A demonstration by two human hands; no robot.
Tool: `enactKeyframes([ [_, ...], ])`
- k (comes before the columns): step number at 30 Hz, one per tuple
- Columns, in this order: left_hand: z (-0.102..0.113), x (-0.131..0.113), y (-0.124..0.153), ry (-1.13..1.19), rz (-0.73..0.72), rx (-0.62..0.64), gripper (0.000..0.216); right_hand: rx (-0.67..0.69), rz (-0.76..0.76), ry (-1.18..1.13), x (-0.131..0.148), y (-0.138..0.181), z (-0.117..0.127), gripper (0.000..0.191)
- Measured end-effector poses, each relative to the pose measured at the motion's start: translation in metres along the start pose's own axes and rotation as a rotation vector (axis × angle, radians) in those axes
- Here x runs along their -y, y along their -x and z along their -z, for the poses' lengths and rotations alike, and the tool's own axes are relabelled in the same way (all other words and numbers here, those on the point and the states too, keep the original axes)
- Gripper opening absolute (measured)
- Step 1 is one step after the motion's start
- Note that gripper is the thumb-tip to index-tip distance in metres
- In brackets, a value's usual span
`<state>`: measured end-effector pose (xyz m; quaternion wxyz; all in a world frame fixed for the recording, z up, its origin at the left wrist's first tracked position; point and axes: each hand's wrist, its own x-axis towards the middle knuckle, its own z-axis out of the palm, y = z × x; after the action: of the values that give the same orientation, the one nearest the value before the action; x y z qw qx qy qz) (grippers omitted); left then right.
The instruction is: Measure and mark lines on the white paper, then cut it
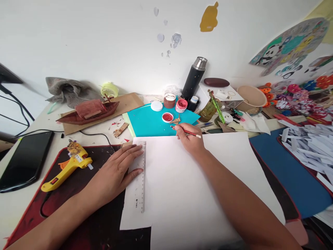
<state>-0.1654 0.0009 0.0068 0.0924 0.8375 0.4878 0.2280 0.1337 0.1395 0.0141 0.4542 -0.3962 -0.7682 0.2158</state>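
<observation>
A large white sheet of paper (177,198) covers the middle of the desk, with a clear plastic ruler (142,198) lying lengthwise near its left edge. My left hand (116,170) rests flat, fingers spread, its fingertips on the upper part of the ruler. Between the fingers of my right hand (191,141) is a slim red pencil (192,133) with a pale end. That hand is over the paper's far edge, and the pencil's tip points left over a turquoise sheet (145,121). Just beyond the tip stands a small lid of red paint (168,117).
A yellow glue gun (70,168) and a black phone (26,161) lie at left. Behind them sits a reddish model boat (90,111) on cardboard. Paint jars (181,105) and a dark flask (192,80) stand at the back. White paper strips (309,146) are heaped at right.
</observation>
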Motion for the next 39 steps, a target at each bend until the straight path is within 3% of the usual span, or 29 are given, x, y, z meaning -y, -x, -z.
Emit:
enactKeyframes([
  [5,0.001,0.001,0.002,-0.004,0.018,0.053,0.053,0.014,-0.067,-0.047,0.001,-0.001,-0.005,0.051],
  [11,-0.001,0.002,0.002,-0.01,0.01,0.046,0.053,-0.023,-0.361,-0.42,0.03,-0.004,-0.007,0.054],
  [18,0.001,0.002,0.005,-0.004,-0.022,0.073,0.063,0.162,-0.513,-0.695,0.074,0.016,-0.022,0.056],
  [24,0.001,0.0,0.005,-0.028,-0.037,0.083,0.06,0.077,-0.582,-0.744,0.067,0.024,-0.036,0.058],
  [30,-0.004,0.0,0.002,-0.092,0.021,0.108,0.062,0.023,-0.628,-0.745,0.065,0.019,-0.036,0.058],
  [39,-0.005,0.0,0.001,-0.124,0.0,0.109,0.07,-0.011,-0.643,-0.765,0.063,0.022,-0.036,0.054],
])
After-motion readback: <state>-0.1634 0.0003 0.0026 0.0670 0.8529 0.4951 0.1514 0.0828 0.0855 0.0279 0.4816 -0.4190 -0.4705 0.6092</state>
